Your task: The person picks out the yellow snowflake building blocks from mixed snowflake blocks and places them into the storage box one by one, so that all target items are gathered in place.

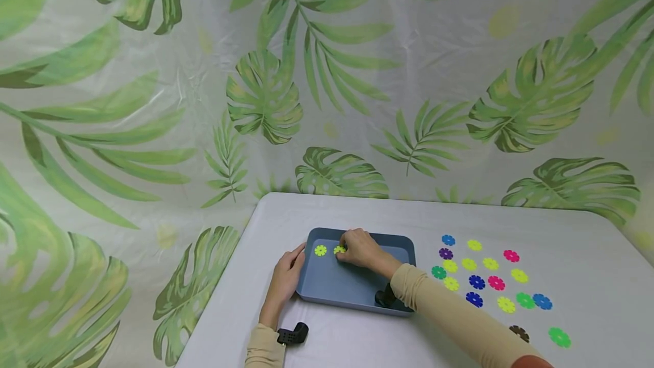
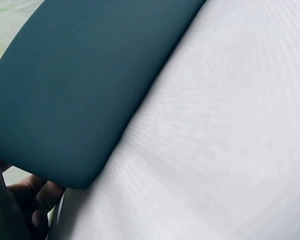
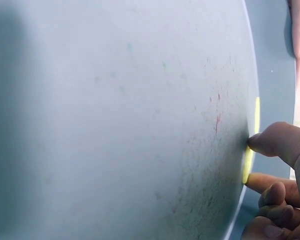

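Note:
A blue-grey rectangular tray lies on the table, its left side gripped by my left hand. Curled fingers show beside the tray's corner in the left wrist view. Reaching into the tray, my right hand pinches a yellow notched plastic disc by its edges, thumb on one side and a finger on the other. In the right wrist view this disc appears edge-on, right at the tray floor. Another yellow disc lies to its left in the tray.
Right of the tray, several notched discs lie scattered on the white table, such as a pink disc, a purple disc and a brown disc. A leaf-patterned curtain hangs behind the table.

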`<state>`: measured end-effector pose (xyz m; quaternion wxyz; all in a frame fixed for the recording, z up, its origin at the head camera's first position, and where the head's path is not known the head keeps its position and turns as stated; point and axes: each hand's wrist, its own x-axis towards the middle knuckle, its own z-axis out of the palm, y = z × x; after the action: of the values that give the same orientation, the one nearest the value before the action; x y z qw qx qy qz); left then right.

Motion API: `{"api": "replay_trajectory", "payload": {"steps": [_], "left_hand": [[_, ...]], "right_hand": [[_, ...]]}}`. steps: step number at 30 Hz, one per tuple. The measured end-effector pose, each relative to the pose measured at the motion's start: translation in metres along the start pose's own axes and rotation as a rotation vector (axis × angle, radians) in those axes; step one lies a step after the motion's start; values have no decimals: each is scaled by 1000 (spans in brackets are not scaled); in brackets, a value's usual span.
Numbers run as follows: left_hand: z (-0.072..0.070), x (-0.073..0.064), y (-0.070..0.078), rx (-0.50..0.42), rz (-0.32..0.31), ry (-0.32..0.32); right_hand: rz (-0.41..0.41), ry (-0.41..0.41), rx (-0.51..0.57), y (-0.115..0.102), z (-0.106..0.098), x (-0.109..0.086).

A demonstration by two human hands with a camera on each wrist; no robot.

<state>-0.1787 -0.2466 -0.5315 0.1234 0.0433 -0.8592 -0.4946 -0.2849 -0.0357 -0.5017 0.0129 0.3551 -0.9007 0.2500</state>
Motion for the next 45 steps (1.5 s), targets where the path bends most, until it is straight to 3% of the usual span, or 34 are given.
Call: {"api": "replay_trajectory", "payload": {"steps": [14,22,35,45], "left_hand": [[1,0,0,-2,-10,0],[1,0,2,8,-13,7],[1,0,0,3,-12,5],[1,0,-1,-2,-8,5]], "right_hand": [[-30,1,10,1,0,-1],[-4,12,-9,1,-4,-2],[19,65,10,1,-32,-14],[39,101,53,14,-53,-30]]}}
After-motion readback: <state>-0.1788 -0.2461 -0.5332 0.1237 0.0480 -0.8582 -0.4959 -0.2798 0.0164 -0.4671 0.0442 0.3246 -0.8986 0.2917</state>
